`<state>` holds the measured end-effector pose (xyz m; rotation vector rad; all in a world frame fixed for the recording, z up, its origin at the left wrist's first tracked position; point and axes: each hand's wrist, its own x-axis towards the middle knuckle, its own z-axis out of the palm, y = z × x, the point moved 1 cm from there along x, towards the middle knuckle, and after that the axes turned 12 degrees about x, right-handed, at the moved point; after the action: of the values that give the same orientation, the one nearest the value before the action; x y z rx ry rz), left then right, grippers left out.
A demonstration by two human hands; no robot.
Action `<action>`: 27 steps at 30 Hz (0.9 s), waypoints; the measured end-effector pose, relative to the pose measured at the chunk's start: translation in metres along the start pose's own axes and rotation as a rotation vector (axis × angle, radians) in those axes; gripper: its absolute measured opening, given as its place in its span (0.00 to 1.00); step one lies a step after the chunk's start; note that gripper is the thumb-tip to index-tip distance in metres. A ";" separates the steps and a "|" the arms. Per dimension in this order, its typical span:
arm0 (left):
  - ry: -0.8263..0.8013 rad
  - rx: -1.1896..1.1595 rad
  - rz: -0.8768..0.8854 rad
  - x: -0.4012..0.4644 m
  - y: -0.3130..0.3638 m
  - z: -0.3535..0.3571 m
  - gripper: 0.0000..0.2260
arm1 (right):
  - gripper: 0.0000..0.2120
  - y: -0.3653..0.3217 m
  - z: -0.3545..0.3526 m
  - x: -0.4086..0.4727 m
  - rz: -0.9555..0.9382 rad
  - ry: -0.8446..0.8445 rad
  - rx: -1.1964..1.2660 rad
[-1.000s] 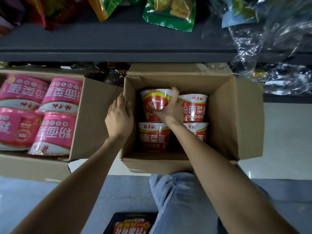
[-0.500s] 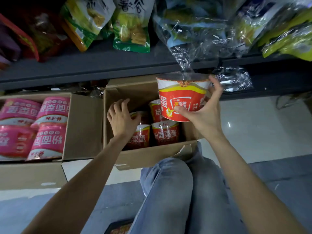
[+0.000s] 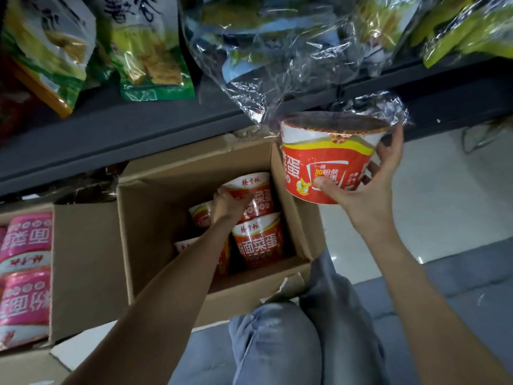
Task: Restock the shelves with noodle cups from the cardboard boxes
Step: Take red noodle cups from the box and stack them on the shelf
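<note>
Right hand raised to the right of the open cardboard box, forearm running up from the lower right corner, thumb pressed on the front of a red noodle cup, fingers wrapped round its far side up to the rim. Cup held upright in the air, above and to the right of the box, just under the front edge of the dark shelf, its lid touching or nearly touching crumpled clear plastic wrap hanging from the shelf.

Left hand reaching down into the box, forearm stretched from the lower left across the box's near wall, fingers curled over the side of a red cup lying there; how firmly gripped, cannot tell.

Inside the box, four red cups in view: the one under the left hand, one just below it, one partly hidden behind the wrist, one mostly covered by the forearm. With the lifted cup, five red cups in all.

At the left edge, a second cardboard box holding pink noodle cups on their sides; two plainly visible, any more cut off by the frame.

On the shelf above, two green snack bags at left and yellow-green bags at right, blurred, count uncertain. Two knees in blue jeans at the bottom, next to the near corner of the open box.
</note>
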<state>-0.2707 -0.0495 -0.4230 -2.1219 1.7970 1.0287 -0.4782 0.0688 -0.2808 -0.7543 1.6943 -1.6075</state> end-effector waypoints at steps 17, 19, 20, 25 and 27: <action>0.249 -0.257 -0.137 -0.031 0.013 -0.005 0.48 | 0.58 -0.011 -0.009 -0.010 0.083 -0.042 0.133; 0.290 -0.253 -0.051 -0.054 0.005 -0.031 0.48 | 0.59 -0.024 -0.006 -0.020 0.093 -0.018 0.165; 0.309 -0.269 0.015 -0.068 0.000 -0.046 0.49 | 0.58 -0.032 -0.005 -0.027 0.098 0.001 0.182; 0.349 -0.405 0.352 -0.158 -0.020 -0.129 0.54 | 0.56 -0.083 -0.006 -0.055 0.068 0.155 0.294; 0.411 -0.385 0.520 -0.197 -0.019 -0.162 0.52 | 0.55 -0.113 -0.007 -0.063 -0.008 0.170 0.337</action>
<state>-0.1972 0.0250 -0.1896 -2.2576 2.6362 1.1915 -0.4496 0.1150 -0.1632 -0.4684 1.4771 -1.9443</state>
